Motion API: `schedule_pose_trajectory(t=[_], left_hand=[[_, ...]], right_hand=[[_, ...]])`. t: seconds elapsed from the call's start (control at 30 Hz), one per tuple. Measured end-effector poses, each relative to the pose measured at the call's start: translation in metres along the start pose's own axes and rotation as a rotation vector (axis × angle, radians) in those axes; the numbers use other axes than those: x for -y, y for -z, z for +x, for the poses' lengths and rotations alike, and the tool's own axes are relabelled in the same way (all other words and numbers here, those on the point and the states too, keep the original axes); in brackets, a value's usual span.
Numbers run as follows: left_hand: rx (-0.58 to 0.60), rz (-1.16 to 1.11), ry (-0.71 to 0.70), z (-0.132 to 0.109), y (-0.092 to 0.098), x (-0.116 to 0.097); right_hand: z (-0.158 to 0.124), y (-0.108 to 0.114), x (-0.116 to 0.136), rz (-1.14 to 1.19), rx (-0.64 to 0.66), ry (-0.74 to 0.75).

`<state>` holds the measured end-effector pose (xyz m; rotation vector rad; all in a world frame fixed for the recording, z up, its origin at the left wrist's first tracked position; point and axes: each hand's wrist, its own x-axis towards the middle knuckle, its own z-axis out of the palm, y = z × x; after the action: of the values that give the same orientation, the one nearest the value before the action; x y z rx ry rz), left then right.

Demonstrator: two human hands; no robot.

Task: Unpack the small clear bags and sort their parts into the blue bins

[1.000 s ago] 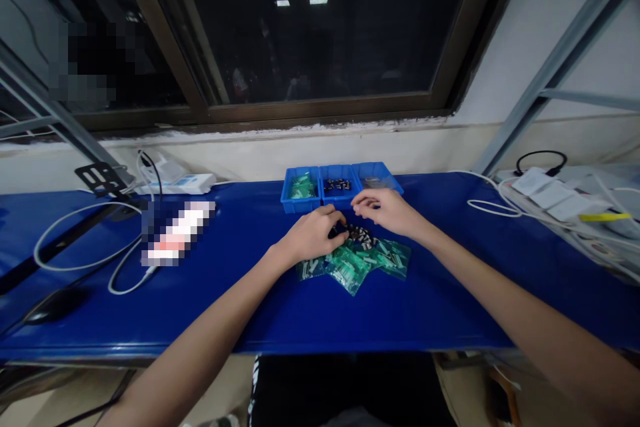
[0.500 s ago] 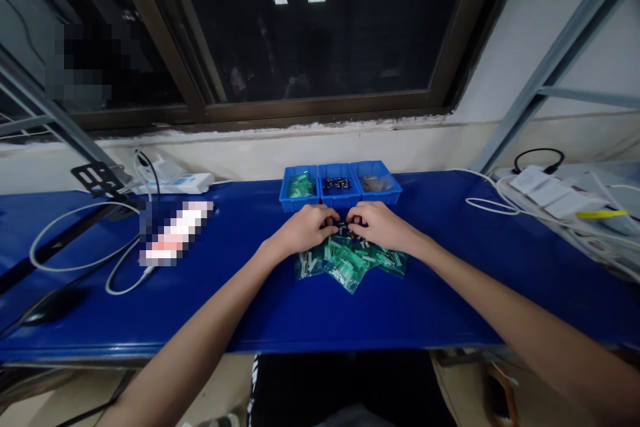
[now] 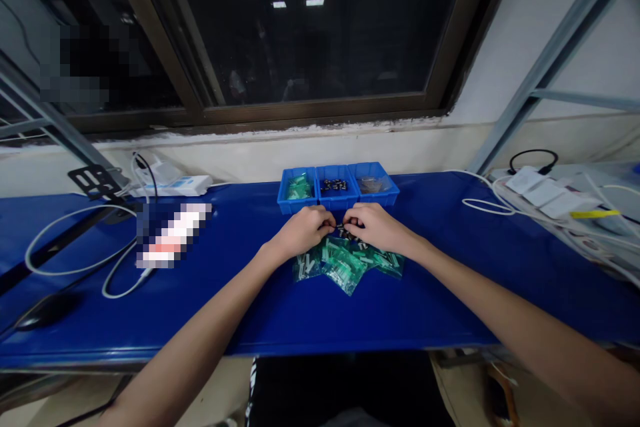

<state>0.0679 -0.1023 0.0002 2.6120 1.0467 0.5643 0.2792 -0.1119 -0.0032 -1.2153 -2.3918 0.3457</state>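
My left hand point(image 3: 304, 230) is closed, with thumb and fingertips together at the left edge of a small heap of dark and silvery metal parts point(image 3: 344, 232). Opposite it, my right hand point(image 3: 377, 227) has its fingers curled and pinched over the heap's right side. What either hand holds is too small to make out. Just in front of the hands lie several green-tinted clear bags point(image 3: 346, 269) with small pale pieces inside. Behind them stand three joined blue bins: the left bin point(image 3: 298, 209) has green bags, the middle bin point(image 3: 338, 201) small metal parts, the right bin point(image 3: 386, 199) clear bags.
A blurred-out bright device point(image 3: 175, 235) with a white cable lies on the blue table point(image 3: 240, 213) to the left. A black mouse point(image 3: 47, 310) is near the left edge. White chargers and cables point(image 3: 550, 190) crowd the right side, below a metal frame point(image 3: 530, 97).
My fingertips have drawn slightly apart over the heap, showing more of the metal parts between them. The view has shifted a little; the bags and bins keep their places.
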Motion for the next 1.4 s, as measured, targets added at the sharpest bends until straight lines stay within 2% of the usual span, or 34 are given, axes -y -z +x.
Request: schedule_pose_trajectory(t=[0.17,0.33,0.6,0.77,1.13,1.27,1.4], left_hand=[[-0.103,-0.018,-0.024,-0.001,0.002,-0.005],[-0.2,-0.173,-0.016,0.0,0.005,-0.013],[-0.256,-0.262,0.027,0.001,0.003,-0.018],[-0.261,-0.259,0.037,0.001,0.002,-0.018],[-0.247,-0.288,0.047,0.002,0.0,-0.017],[-0.203,-0.293,0.043,0.002,0.0,-0.019],[-0.208,-0.286,0.051,0.001,0.0,-0.02]], right_hand=[[0.0,0.001,0.005,0.021,-0.074,0.036],[-0.001,0.003,0.013,0.074,-0.165,0.081],[-0.003,-0.001,0.014,0.003,-0.166,0.11],[-0.004,-0.001,0.017,0.047,-0.188,0.114],[-0.004,0.008,0.02,0.167,-0.27,0.017],[-0.004,0.007,0.02,0.301,-0.274,-0.008],[-0.003,0.007,0.018,0.431,-0.244,-0.016]])
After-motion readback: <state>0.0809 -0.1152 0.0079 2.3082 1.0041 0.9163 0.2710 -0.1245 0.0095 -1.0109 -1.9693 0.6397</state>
